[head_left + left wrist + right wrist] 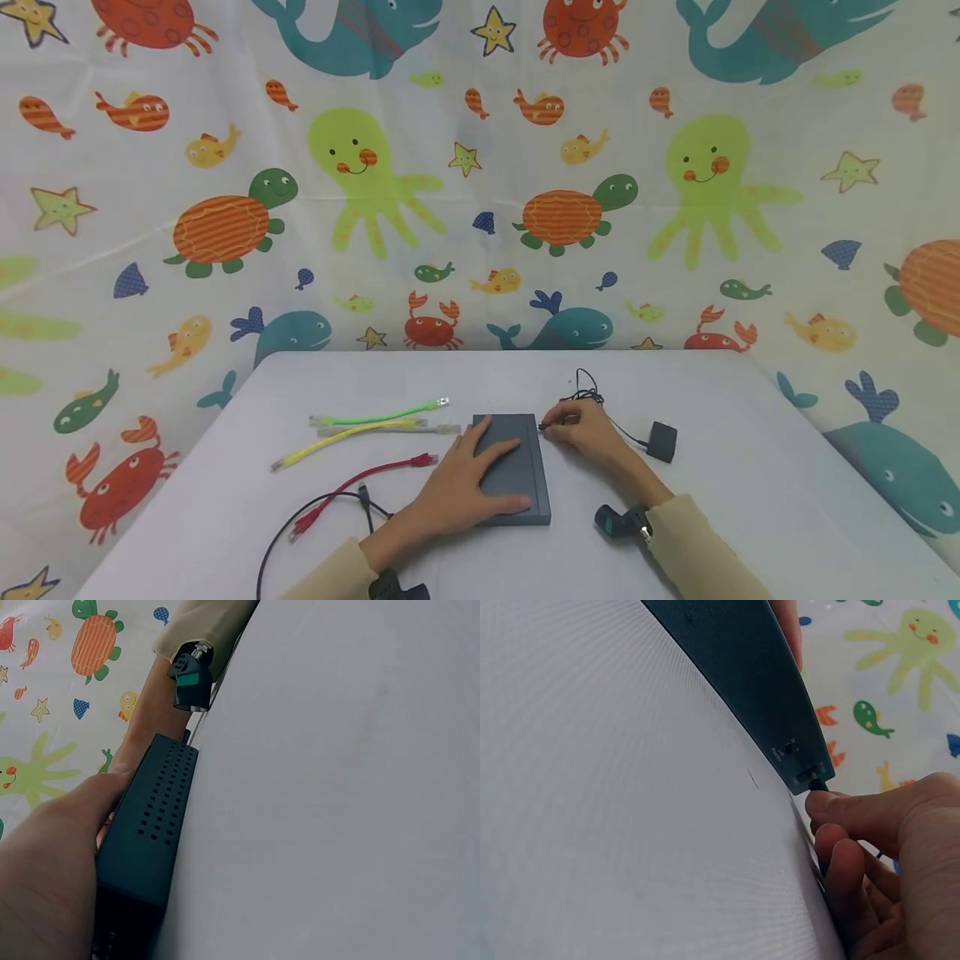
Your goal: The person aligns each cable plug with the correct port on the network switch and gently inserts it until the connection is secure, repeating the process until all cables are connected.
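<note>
While the box lies flat on the white table, near the middle, the left hand rests across its top, fingers spread wide and mostly straight, thumb towards the near end. At the box's right side, near its far corner, the right hand pinches a small black plug between thumb and fingers. The plug's tip meets a slot there; how deep it sits cannot be told.

Beyond the right hand lies a tangle of thin black cord, which runs right to a black adapter on the table. To the left of the box are a green cable, then a yellow cable and a grey cable close together, and nearer, a red cable. A black cable curves across the red one towards the left forearm. Behind the table hangs a cloth printed with sea animals.
</note>
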A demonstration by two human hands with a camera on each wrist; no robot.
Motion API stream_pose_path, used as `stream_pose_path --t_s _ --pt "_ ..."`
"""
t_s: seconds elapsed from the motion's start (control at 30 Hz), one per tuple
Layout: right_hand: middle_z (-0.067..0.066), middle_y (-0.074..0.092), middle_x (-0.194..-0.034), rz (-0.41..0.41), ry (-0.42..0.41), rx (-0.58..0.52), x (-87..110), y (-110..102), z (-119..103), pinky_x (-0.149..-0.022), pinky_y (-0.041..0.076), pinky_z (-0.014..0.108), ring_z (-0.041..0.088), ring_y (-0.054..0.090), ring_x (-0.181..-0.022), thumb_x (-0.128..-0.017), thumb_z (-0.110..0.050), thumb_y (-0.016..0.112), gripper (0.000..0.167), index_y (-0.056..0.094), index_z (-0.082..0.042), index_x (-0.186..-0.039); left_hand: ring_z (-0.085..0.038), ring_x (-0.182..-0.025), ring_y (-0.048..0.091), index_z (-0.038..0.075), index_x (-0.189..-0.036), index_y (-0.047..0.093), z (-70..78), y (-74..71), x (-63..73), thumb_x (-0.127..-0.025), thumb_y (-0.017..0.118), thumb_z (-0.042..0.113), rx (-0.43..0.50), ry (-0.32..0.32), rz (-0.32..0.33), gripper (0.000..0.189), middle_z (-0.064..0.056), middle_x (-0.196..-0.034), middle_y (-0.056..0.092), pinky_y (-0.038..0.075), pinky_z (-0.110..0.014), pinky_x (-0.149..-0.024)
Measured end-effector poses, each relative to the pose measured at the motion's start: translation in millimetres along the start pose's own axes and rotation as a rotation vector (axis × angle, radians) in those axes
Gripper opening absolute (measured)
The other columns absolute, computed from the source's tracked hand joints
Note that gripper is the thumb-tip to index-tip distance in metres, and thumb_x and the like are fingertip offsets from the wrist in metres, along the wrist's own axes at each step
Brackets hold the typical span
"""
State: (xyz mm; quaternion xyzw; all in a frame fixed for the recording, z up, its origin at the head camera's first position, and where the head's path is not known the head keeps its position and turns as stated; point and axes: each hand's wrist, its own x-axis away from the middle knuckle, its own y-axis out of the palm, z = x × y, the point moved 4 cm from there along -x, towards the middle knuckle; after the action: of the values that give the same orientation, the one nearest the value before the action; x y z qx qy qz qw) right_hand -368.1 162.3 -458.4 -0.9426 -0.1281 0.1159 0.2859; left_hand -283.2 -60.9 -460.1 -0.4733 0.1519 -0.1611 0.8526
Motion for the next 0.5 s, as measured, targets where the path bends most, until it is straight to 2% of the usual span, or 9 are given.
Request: stream_pose_path --t_s 0.23,0.5 --pt "0.002 0.067 -0.086 0.004 -0.004 -0.006 -4.2 -1.5 -0.8 -0.05 0.046 0.023 0.01 0.053 -0.055 -0.081 -0.012 0.072 0.011 0.074 -0.017 -0.091 -0.044 -0.148 0.012 0.054 -0.142 0.033 -1.6 -1.5 -1.5 -0.072 0.046 0.087 -0.004 0.003 0.007 0.079 0.002 -0.164 0.008 0.026 -0.074 -0.103" --pt "0.007 0.067 -0.087 -0.011 -0.004 -0.034 -2.7 -0.9 1.9 -0.048 0.045 0.023 0.01 0.053 -0.053 -0.082 -0.012 0.073 0.012 0.074 -0.011 -0.093 -0.043 -0.148 0.011 0.053 -0.142 0.033 0.7 -0.2 -1.1 -0.073 0.046 0.087 0.003 0.006 -0.005 0.079 0.002 -0.164 0.008 0.024 -0.073 -0.105"
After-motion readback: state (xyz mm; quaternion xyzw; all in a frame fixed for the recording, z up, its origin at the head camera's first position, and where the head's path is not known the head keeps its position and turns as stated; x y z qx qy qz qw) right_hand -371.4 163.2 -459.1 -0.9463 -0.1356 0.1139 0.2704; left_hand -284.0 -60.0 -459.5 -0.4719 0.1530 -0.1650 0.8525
